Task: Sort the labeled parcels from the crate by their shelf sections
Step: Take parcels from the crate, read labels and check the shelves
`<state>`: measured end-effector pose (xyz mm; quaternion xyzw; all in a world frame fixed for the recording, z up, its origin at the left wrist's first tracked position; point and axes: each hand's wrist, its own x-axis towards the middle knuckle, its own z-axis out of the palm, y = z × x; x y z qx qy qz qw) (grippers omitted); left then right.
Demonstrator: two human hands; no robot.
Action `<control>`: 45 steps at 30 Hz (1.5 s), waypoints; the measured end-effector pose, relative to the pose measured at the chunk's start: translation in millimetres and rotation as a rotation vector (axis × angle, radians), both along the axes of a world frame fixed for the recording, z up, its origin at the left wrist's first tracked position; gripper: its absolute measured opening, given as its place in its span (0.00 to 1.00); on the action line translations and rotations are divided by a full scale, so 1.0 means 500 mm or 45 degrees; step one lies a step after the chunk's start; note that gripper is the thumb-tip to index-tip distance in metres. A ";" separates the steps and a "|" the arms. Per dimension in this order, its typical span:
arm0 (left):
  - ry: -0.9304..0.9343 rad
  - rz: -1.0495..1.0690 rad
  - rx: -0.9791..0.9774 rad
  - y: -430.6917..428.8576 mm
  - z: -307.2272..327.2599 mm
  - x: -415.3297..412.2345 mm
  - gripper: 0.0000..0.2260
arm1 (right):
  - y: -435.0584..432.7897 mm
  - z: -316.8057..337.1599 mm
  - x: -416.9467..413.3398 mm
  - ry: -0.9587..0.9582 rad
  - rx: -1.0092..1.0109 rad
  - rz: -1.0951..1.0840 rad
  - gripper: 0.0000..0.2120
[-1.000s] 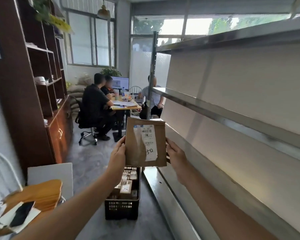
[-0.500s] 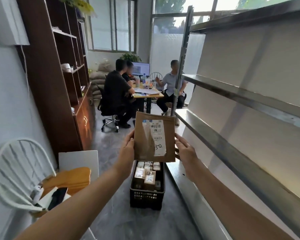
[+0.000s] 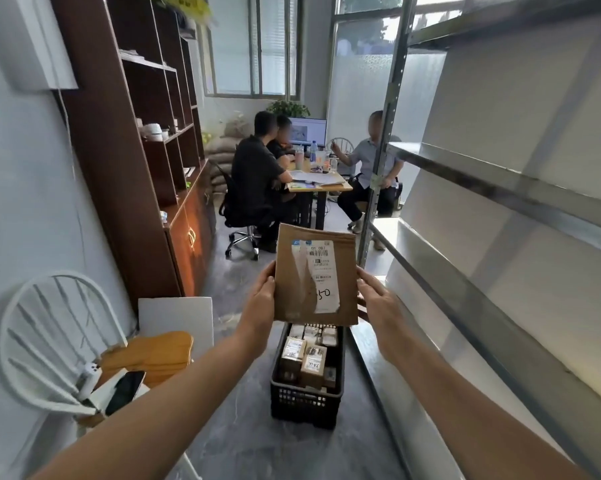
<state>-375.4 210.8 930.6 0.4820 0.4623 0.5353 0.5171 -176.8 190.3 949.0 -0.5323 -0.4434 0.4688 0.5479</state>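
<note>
Both bare arms reached forward from the lower corners of the view and converged toward the middle. The left forearm (image 3: 174,396) rose from the lower left and the right forearm (image 3: 465,393) from the lower right. The left hand (image 3: 262,303) gripped the left edge of an upright flat parcel (image 3: 294,289), its back turned to the camera. The right hand (image 3: 378,303) gripped the opposite edge, thumb along the side and fingers curled behind. The two hands sat level with each other.

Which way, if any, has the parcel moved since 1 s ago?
Yes, left: the parcel overhung the crate on its right, now nearly centred above it; camera moved too.
</note>
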 end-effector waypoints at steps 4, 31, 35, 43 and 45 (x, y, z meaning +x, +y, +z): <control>0.037 0.050 -0.010 0.036 0.016 0.044 0.17 | 0.061 -0.004 0.046 0.036 -0.011 0.042 0.16; 0.034 0.058 -0.138 0.304 -0.072 0.151 0.18 | 0.294 -0.076 0.154 0.021 -0.120 0.060 0.16; 0.001 0.023 -0.151 0.362 -0.074 0.117 0.18 | 0.336 -0.068 0.118 -0.009 -0.140 0.029 0.16; -0.047 0.015 -0.218 0.442 -0.116 -0.019 0.18 | 0.406 -0.089 -0.019 -0.042 -0.179 -0.017 0.16; -0.056 0.032 -0.224 0.458 -0.128 -0.053 0.18 | 0.422 -0.097 -0.053 -0.049 -0.170 -0.003 0.16</control>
